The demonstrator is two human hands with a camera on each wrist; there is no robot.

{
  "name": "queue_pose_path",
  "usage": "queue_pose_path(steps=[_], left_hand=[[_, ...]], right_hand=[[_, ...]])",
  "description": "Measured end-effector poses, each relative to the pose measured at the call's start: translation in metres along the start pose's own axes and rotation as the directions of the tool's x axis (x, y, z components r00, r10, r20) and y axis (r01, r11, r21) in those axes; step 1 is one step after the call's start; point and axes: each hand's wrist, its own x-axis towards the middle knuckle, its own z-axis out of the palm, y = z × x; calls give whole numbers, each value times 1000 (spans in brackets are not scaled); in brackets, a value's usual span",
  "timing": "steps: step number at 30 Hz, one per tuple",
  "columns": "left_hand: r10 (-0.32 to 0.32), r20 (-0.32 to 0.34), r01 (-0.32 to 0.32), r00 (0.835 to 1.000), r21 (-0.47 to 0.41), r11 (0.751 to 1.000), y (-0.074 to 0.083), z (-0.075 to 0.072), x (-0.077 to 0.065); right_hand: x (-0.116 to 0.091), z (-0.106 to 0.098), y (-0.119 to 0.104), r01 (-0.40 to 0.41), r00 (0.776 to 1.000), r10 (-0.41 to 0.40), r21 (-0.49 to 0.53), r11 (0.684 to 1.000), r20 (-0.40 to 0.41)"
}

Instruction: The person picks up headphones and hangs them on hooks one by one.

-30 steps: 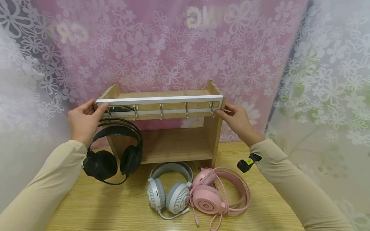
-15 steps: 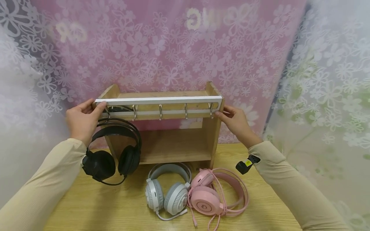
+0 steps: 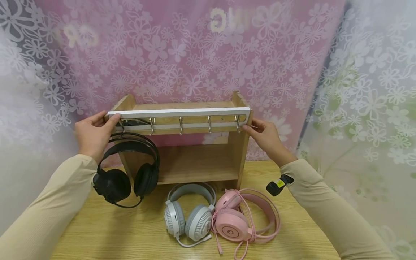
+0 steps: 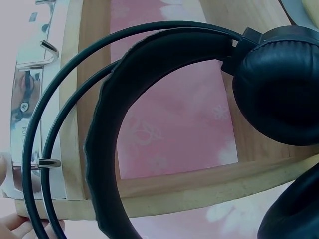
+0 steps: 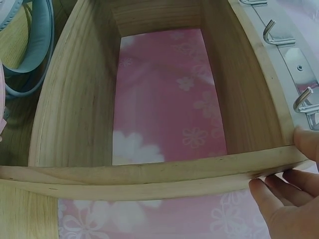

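Note:
In the head view a small wooden shelf [image 3: 195,159] stands on the table, a white and chrome hook rail [image 3: 182,112] across its top front. My left hand [image 3: 92,135] grips the left end, thumb on the rail, fingers at the side panel. At the opposite end my right hand [image 3: 268,141] pinches the corner; the right wrist view shows its fingers against the outer side of the wood. Black headphones [image 3: 118,184] hang from the leftmost hook; the left wrist view shows the thin double bands of the headphones [image 4: 102,149] over that hook.
Grey-white headphones [image 3: 191,218] and pink headphones [image 3: 234,224] with a looped cable lie on the wood-grain table [image 3: 139,231] before the shelf. A flowered pink curtain [image 3: 188,54] hangs close behind, with pale curtains at both sides.

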Motion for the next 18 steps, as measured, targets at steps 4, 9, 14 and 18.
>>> queue_pose_path(steps=[4, 9, 14, 18], left_hand=[[-12, 12, 12, 1000, 7, 1000, 0, -2, 1], [-56, 40, 57, 998, -32, 998, 1, -3, 3], [-83, 65, 87, 994, -65, 994, 3, -5, 4], [-100, 70, 106, 993, -95, 990, 4, -5, 3]], right_hand=[[-5, -1, 4, 7, 1000, -7, -6, 1000, 22], [-12, -4, 11, 24, 998, -25, 16, 1000, 58], [-25, -8, 25, -47, 994, 46, 0, 999, 99], [-40, -10, 43, -81, 987, 85, -34, 996, 137]])
